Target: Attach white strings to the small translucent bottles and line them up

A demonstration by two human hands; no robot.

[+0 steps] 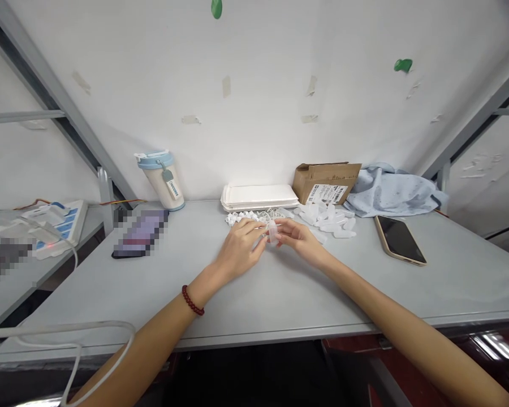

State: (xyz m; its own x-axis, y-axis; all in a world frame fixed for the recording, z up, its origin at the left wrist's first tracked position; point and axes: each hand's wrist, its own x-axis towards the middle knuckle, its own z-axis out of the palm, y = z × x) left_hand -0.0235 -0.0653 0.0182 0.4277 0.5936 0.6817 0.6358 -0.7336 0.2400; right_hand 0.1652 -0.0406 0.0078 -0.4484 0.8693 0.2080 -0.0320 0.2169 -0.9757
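A small translucent plastic bottle (272,232) stands upright between my two hands, just above or on the table. My right hand (299,239) has its fingers closed on the bottle's right side. From the other side, the thumb and fingertips of my left hand (242,244) pinch at the bottle's left edge; a dark red bead bracelet is on that wrist. Behind my left fingers lies a heap of small white caps (239,217). Thin clear-white pieces (272,214) lie beside them. More translucent bottles (331,219) are piled beyond my right hand.
White flat trays (261,196) are stacked against the wall, beside a cardboard box (326,183) and a bluish cloth (392,191). A tumbler (163,182) and a pixelated phone-like object (142,233) are left; a phone (400,239) lies right. A white cable (97,325) crosses my left forearm.
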